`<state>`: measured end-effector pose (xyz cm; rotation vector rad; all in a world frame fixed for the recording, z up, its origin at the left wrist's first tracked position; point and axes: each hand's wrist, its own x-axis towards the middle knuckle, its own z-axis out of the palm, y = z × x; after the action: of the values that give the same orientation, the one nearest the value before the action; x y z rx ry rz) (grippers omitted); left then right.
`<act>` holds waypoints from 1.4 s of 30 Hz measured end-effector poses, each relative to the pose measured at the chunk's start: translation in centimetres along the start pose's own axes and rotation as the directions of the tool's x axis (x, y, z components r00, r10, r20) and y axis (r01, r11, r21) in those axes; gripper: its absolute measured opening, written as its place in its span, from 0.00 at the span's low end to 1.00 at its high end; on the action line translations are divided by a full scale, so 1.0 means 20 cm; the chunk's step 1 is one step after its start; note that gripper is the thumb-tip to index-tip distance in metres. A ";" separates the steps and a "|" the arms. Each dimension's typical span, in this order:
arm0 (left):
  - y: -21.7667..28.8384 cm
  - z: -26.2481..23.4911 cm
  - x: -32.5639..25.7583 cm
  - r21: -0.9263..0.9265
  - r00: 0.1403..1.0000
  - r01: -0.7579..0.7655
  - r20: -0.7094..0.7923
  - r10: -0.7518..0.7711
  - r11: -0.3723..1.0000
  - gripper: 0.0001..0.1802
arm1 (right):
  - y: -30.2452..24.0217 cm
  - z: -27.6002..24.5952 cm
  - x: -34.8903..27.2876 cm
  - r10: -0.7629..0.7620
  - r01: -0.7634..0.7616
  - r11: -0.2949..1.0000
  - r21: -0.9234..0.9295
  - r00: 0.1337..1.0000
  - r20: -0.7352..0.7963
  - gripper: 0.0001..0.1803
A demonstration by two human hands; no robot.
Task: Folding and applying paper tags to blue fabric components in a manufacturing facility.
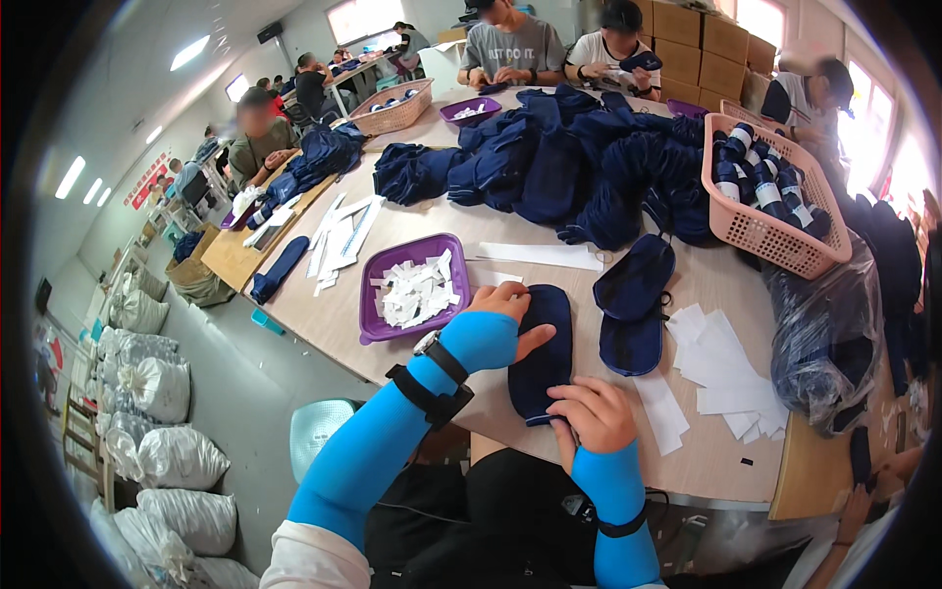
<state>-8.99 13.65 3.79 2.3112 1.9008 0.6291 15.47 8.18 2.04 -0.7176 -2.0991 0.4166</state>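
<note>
A long navy cloth piece with rounded ends (542, 358) lies flat on the table in front of me. My left hand (502, 312) rests across its upper left part, fingers and thumb spread. At its near end, my right hand (595, 414) has its fingers bent over the lower right edge with the thumb below, pinching the cloth. Just right of it lies a similar navy piece (636, 304), folded or doubled, with small dark loops at its side. Left of my left hand stands a purple tray (367, 306) full of small white strips (414, 287).
Navy cloth pieces (549, 157) are heaped across the far table. A pink basket (775, 236) of banded navy rolls stands right, above a clear plastic bag (824, 344). White paper sheets (726, 363) lie on the right, paper strips (343, 236) on the left. Several people work around the table.
</note>
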 end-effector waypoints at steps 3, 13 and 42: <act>0.01 -0.02 0.01 0.024 0.998 0.032 0.059 -0.034 0.999 0.38 | 0.00 0.01 -0.01 0.005 -0.005 1.000 -0.007 0.999 -0.036 0.11; 0.01 0.01 -0.01 0.061 1.000 0.003 0.017 -0.004 0.998 0.38 | -0.03 0.01 0.00 0.005 -0.010 0.997 -0.074 0.998 -0.062 0.11; -0.03 0.13 0.41 0.123 0.983 0.161 0.066 -0.170 0.979 0.09 | -0.06 -0.04 -0.01 -0.150 0.153 0.986 -0.065 0.988 0.040 0.17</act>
<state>-7.32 22.17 3.40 2.1758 2.1186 0.4170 15.70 7.15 3.08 -0.5880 -2.1921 0.2769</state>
